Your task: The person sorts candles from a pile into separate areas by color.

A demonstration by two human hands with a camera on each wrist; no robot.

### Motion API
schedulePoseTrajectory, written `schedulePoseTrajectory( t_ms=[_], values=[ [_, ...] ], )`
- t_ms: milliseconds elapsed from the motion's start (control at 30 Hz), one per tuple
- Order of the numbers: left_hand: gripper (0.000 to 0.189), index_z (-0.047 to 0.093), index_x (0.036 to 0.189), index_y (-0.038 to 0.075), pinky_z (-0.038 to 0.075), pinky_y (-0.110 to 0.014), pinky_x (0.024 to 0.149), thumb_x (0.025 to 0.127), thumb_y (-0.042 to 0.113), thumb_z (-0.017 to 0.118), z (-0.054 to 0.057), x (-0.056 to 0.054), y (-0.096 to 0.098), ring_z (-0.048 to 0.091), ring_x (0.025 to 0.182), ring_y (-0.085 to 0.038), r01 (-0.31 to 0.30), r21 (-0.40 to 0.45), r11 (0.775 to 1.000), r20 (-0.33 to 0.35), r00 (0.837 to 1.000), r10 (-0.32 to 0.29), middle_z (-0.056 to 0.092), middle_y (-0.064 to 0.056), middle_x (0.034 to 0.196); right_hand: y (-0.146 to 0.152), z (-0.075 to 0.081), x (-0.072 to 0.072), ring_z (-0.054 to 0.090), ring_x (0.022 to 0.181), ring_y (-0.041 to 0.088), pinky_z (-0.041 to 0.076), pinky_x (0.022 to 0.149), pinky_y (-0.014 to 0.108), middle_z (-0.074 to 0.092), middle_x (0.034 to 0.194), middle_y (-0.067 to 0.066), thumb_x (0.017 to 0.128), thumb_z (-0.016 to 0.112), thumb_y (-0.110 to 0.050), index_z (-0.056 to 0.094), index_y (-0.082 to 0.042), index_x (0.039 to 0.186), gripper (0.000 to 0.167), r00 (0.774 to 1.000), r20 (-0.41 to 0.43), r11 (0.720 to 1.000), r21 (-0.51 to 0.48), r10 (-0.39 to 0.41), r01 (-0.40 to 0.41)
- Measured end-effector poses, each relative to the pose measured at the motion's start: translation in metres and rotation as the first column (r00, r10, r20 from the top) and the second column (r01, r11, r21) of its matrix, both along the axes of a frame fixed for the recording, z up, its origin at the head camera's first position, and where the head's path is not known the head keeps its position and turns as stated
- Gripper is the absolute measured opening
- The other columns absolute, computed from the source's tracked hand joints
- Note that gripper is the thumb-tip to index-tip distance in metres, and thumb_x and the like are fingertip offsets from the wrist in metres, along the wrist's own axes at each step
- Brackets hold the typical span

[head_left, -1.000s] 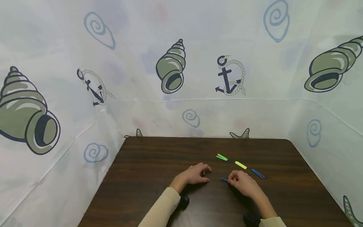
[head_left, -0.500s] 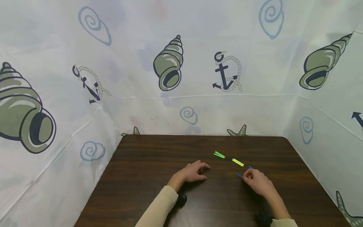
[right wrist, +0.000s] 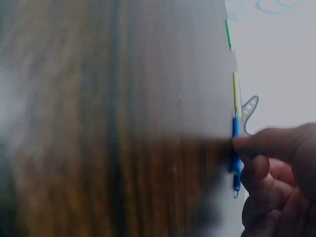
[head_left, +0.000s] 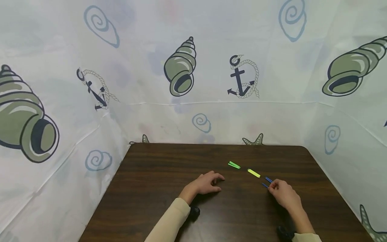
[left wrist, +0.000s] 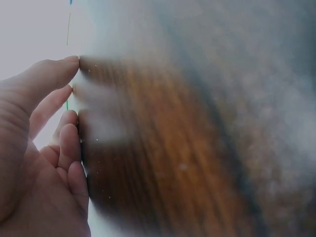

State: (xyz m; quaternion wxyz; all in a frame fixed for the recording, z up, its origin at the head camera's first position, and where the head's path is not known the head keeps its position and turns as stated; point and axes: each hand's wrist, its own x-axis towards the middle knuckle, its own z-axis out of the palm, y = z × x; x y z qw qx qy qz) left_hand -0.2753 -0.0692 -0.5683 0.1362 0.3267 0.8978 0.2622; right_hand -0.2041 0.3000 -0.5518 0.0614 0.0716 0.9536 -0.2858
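Observation:
My right hand point(head_left: 285, 194) pinches a thin blue stick point(head_left: 264, 185) between thumb and fingertips, low over the table at the right. Just beyond it lie other blue sticks point(head_left: 268, 179), partly hidden by the fingers. From the right wrist view, the pinched blue stick point(right wrist: 235, 126) shows at the thumb tip, lined up with blue behind it. My left hand point(head_left: 205, 183) rests on the table with its fingers loosely bent and nothing in them. In the left wrist view, the left fingertips point(left wrist: 72, 60) are at the tabletop.
A small group of yellow sticks point(head_left: 253, 173) lies left of the blue ones, and green sticks point(head_left: 234, 165) lie farther back and left. The dark wooden table point(head_left: 169, 158) is enclosed at the back and sides by a white cloth point(head_left: 145, 121) printed with shells and anchors.
My right hand has moved to the right with the blue stick, from the middle of the table to beside the other blue sticks. My left hand has stayed in place.

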Motion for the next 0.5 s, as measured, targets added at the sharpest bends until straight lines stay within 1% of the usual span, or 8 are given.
schedulePoseTrajectory(
  t_ms=[67, 167, 333, 500],
  values=[
    [0.042, 0.064, 0.145, 0.025, 0.037, -0.04, 0.092, 0.105, 0.032, 0.072, 0.0, -0.002, 0.002, 0.05, 0.094, -0.009, -0.013, 0.007, 1.0, 0.002, 1.0, 0.013, 0.056, 0.004, 0.109, 0.004, -0.001, -0.006, 0.057, 0.067, 0.021, 0.042, 0.056, 0.037, 0.064, 0.083, 0.004, 0.105, 0.063, -0.024, 0.07, -0.008, 0.107, 0.017, 1.0, -0.012, 1.0, 0.001, -0.015, 0.015],
    [0.041, 0.064, 0.144, 0.026, 0.038, -0.041, 0.094, 0.105, 0.034, 0.072, -0.001, -0.007, 0.005, 0.051, 0.094, -0.008, -0.032, 0.004, 0.999, 0.008, 0.999, 0.032, 0.056, 0.005, 0.109, 0.009, 0.0, -0.016, 0.057, 0.067, 0.022, 0.042, 0.056, 0.038, 0.066, 0.084, 0.005, 0.106, 0.063, -0.025, 0.071, -0.009, 0.107, 0.018, 0.999, -0.019, 0.999, 0.014, -0.029, 0.029],
    [0.04, 0.064, 0.144, 0.03, 0.038, -0.04, 0.097, 0.105, 0.037, 0.072, -0.002, -0.015, 0.01, 0.051, 0.095, -0.007, -0.062, -0.003, 0.998, 0.027, 0.998, 0.062, 0.057, 0.006, 0.11, 0.017, 0.004, -0.034, 0.058, 0.068, 0.024, 0.043, 0.057, 0.04, 0.067, 0.085, 0.007, 0.106, 0.062, -0.026, 0.071, -0.01, 0.108, 0.019, 0.999, -0.006, 0.999, 0.029, -0.035, 0.035],
    [0.041, 0.065, 0.145, 0.032, 0.038, -0.04, 0.098, 0.104, 0.035, 0.073, -0.001, -0.023, 0.017, 0.052, 0.096, -0.007, -0.075, -0.002, 0.997, 0.036, 0.997, 0.075, 0.057, 0.006, 0.112, 0.027, 0.006, -0.051, 0.059, 0.07, 0.025, 0.044, 0.058, 0.042, 0.068, 0.087, 0.009, 0.105, 0.062, -0.026, 0.071, -0.009, 0.111, 0.02, 0.999, 0.004, 0.999, 0.031, -0.043, 0.043]
  ],
)
